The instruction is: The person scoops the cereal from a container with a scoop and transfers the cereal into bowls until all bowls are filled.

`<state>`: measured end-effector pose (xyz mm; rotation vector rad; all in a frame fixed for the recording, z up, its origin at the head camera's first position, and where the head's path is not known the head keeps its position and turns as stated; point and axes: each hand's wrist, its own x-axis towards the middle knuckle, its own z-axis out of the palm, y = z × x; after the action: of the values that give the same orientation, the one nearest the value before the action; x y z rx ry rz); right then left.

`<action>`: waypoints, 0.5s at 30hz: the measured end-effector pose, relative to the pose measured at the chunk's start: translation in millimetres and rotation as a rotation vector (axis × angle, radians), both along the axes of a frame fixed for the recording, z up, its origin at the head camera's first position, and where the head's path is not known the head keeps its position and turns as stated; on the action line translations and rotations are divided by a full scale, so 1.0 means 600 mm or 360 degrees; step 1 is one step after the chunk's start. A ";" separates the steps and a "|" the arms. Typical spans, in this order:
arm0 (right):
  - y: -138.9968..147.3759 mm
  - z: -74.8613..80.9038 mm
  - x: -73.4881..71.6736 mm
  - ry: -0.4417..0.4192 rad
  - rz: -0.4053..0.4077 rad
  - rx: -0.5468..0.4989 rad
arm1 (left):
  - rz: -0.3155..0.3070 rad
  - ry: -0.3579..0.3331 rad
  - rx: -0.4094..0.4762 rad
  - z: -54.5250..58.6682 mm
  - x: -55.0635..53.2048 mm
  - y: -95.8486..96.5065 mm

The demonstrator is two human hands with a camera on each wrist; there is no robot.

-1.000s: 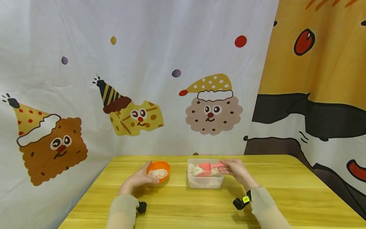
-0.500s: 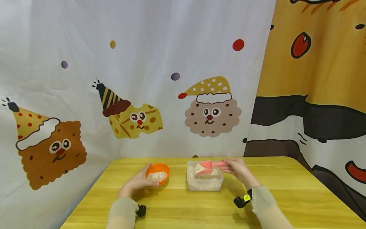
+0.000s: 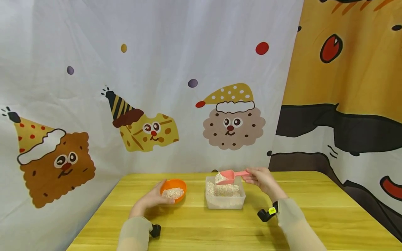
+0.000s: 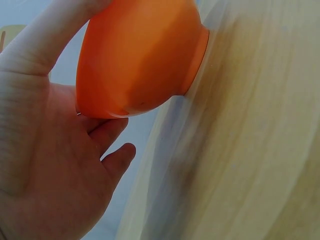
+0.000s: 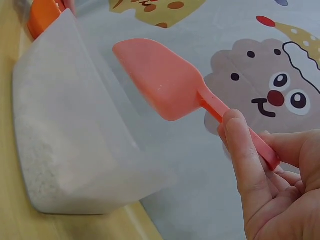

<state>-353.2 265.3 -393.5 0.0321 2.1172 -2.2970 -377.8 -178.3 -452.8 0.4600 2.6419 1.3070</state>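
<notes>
In the head view my left hand (image 3: pixel 153 199) grips an orange bowl (image 3: pixel 176 182) by its side, thumb near me and fingers at the far side. Pale oat-like flakes (image 3: pixel 173 193) lie in it. From the left wrist, the bowl's foot (image 4: pixel 197 62) appears at the table surface. My right hand (image 3: pixel 263 180) pinches the handle of a pink scoop (image 3: pixel 230 176), raised over a translucent plastic tub (image 3: pixel 225 203) and heaped with the same flakes. Seen from the right wrist, thumb and fingers hold the handle's end; the scoop's underside (image 5: pixel 162 82) faces the camera, hiding its load.
Both containers stand toward the back of the yellow wood-grain table (image 3: pixel 201 230), the tub to the right of the bowl with a gap between. More flakes (image 3: pixel 224 190) fill part of the tub. A cartoon-printed curtain (image 3: pixel 157 69) hangs behind the table's back edge.
The scoop has come up out of the flakes in the tub, now carrying a heap, as my right hand rose. My left hand stays on the bowl; the view has tilted slightly.
</notes>
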 end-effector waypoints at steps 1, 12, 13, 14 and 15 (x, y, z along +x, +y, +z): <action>0.000 0.001 0.000 0.0006 0.0008 -0.0002 | 0.0002 0.0000 -0.0002 0.000 0.000 0.000; -0.007 0.000 -0.009 0.0009 0.0047 -0.0056 | 0.0009 0.0005 0.0000 0.000 0.002 0.001; -0.009 0.000 -0.010 0.0007 0.0052 -0.0063 | 0.0011 0.0003 0.0001 0.000 0.001 0.001; -0.011 0.001 -0.011 0.0005 0.0055 -0.0070 | 0.0014 -0.0002 0.0007 0.000 0.001 0.001; -0.014 0.001 -0.013 0.0006 0.0054 -0.0082 | 0.0016 -0.0005 0.0012 0.001 0.001 0.002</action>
<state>-360.8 257.0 -393.1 -0.0088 2.0431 -2.3330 -377.4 -177.4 -452.2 0.4455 2.6413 1.3197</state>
